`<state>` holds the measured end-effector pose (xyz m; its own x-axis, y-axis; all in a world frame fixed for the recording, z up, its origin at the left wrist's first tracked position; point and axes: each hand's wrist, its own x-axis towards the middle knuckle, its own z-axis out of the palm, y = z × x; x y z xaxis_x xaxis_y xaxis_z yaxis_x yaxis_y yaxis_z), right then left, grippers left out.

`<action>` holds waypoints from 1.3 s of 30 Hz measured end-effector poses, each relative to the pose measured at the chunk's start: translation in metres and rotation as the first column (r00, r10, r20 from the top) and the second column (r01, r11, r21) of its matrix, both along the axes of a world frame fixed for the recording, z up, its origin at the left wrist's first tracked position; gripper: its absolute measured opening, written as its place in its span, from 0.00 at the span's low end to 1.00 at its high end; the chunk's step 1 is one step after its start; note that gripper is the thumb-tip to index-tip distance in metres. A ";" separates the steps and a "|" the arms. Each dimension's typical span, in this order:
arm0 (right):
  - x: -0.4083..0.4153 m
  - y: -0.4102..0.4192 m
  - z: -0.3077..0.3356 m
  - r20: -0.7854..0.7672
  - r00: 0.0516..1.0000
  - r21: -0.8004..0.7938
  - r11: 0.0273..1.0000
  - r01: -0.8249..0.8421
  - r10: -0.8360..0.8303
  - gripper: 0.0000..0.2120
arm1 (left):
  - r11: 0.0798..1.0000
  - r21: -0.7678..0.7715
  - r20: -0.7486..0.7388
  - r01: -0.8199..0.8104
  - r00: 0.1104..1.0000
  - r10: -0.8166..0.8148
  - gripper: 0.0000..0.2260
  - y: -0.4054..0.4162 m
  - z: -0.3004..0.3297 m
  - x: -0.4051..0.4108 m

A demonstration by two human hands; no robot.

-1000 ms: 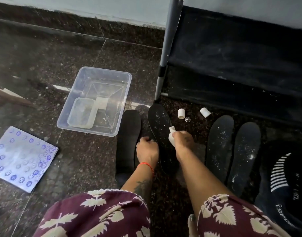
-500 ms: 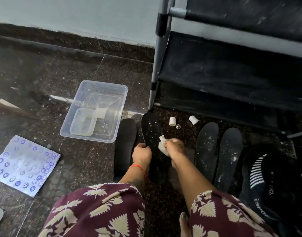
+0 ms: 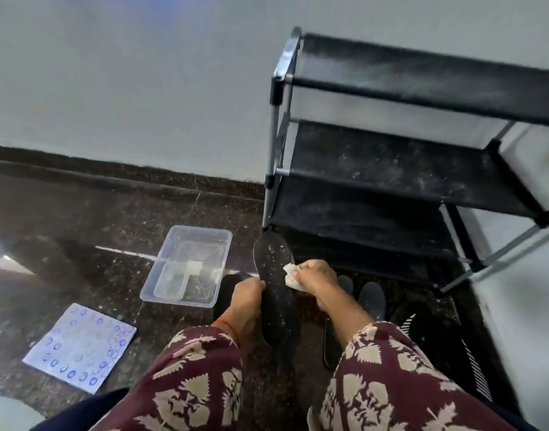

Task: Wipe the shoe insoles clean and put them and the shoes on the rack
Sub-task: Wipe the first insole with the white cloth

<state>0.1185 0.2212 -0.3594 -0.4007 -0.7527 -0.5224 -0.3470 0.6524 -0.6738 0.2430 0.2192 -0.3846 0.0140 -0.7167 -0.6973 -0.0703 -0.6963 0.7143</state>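
A black insole (image 3: 274, 275) speckled with white dust is held up off the floor in front of the rack. My left hand (image 3: 246, 295) grips its left edge. My right hand (image 3: 315, 275) presses a crumpled white wipe (image 3: 290, 276) against its right side. Another black insole (image 3: 226, 290) lies on the floor behind my left hand, mostly hidden. Two more dusty insoles (image 3: 371, 298) lie to the right, partly behind my right arm. A black shoe with white stripes (image 3: 422, 325) sits at the right. The black shoe rack (image 3: 391, 163) with grey poles stands behind.
A clear plastic tub (image 3: 189, 265) with a smaller container inside sits on the dark stone floor to the left. A blue-printed sheet (image 3: 81, 346) lies further left. The grey wall runs behind everything. My patterned trouser legs fill the bottom of the view.
The view has tilted upward, showing more of the rack's shelves and wall. The insole has been lifted off the floor in my left hand, while my right hand keeps the wipe on it.
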 end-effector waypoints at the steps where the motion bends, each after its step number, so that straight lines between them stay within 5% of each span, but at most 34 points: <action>1: -0.001 0.006 0.014 0.014 1.000 -0.040 0.999 0.023 -0.023 0.08 | 1.000 0.015 -0.050 -0.026 0.998 0.027 0.12 0.005 0.014 -0.001; 5: -0.001 0.027 0.069 0.068 0.997 -0.127 0.992 0.027 -0.019 0.04 | 0.991 0.028 -0.241 -0.131 0.961 0.134 0.22 0.022 0.067 -0.003; 9: 0.002 0.049 0.105 0.145 0.989 -0.176 0.984 0.036 -0.010 0.02 | 0.994 -0.038 -0.425 -0.103 0.902 0.078 0.24 0.036 0.114 0.004; 16: 0.019 0.074 0.126 0.288 0.955 -0.160 0.987 -0.020 0.066 0.02 | 0.992 0.017 -0.669 -0.127 0.735 0.106 0.36 0.038 0.118 0.028; 20: 0.021 0.064 0.128 0.303 0.937 -0.145 0.980 -0.132 0.172 0.06 | 0.995 0.021 -0.775 -0.103 0.627 0.081 0.34 0.019 0.117 0.027; 24: 0.004 0.048 0.129 0.083 0.963 -0.213 0.948 -0.235 0.257 0.05 | 0.993 0.046 -0.800 -0.110 0.591 0.103 0.30 0.002 0.117 0.020; 30: -0.017 0.026 0.117 -0.355 0.934 -0.564 0.789 -0.244 0.035 0.04 | 0.993 0.110 -0.771 -0.034 0.627 0.106 0.30 0.002 0.112 0.003; 39: 0.013 0.022 0.100 -0.403 0.888 -0.512 0.750 -0.419 0.221 0.13 | 0.997 0.042 -0.736 -0.063 0.673 0.073 0.28 0.003 0.099 -0.013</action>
